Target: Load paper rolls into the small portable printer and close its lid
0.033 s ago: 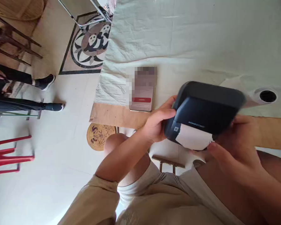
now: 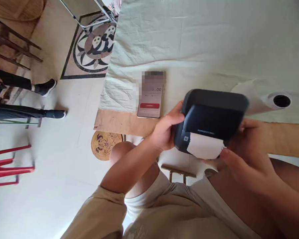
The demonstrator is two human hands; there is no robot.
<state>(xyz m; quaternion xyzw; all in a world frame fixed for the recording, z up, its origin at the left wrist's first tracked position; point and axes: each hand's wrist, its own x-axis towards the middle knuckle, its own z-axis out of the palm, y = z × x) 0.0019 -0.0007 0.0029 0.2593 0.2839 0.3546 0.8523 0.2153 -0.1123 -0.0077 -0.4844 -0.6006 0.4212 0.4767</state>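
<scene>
A black receipt printer (image 2: 213, 116) is held over the table's near edge. From its front slot sticks a short strip of white paper (image 2: 205, 146) with a ragged edge. My left hand (image 2: 165, 131) is closed on the printer's left side, thumb on top of the casing. My right hand (image 2: 249, 159) is closed round the lower right corner, its thumb tip at the paper's right edge; the printer hides some of its fingers. Left of the printer, a phone (image 2: 150, 96) lies face up, its screen partly pixelated.
A roll of white paper (image 2: 269, 99) lies on the pale green cloth (image 2: 189, 43) to the right. Bare wood (image 2: 117, 122) edges the table. A round panda-patterned stool (image 2: 106, 144) stands below. At left are a red plastic stool (image 2: 10, 166) and a seated person's legs (image 2: 17, 111).
The printer has shifted slightly left in both hands, its right end most. Digits show on the phone screen. The whole view has drifted slightly.
</scene>
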